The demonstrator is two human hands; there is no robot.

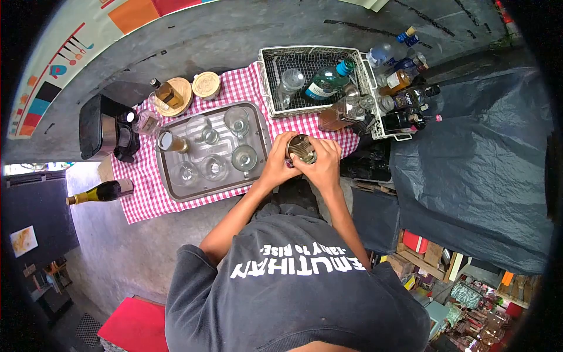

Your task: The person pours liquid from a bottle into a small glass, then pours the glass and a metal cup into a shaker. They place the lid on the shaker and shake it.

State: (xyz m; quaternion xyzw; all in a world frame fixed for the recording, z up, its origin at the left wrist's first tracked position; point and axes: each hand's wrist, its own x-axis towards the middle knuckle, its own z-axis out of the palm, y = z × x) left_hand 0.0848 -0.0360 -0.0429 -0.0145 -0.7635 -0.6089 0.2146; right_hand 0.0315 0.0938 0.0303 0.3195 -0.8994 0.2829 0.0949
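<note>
The left hand grasps the metal cup from its side, over the counter beside the tray. The right hand closes on it too; I judge a twisting step, which needs firm counter-grip.

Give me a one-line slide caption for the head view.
Both hands, left hand and right hand, clasp a metal cup beside a steel tray of glasses on checked cloth.

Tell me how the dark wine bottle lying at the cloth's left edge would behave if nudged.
The wine bottle lies on its side, so it would probably roll. It looks like glass, likely fragile if it dropped off the counter. How full or heavy it is cannot be told.
</note>
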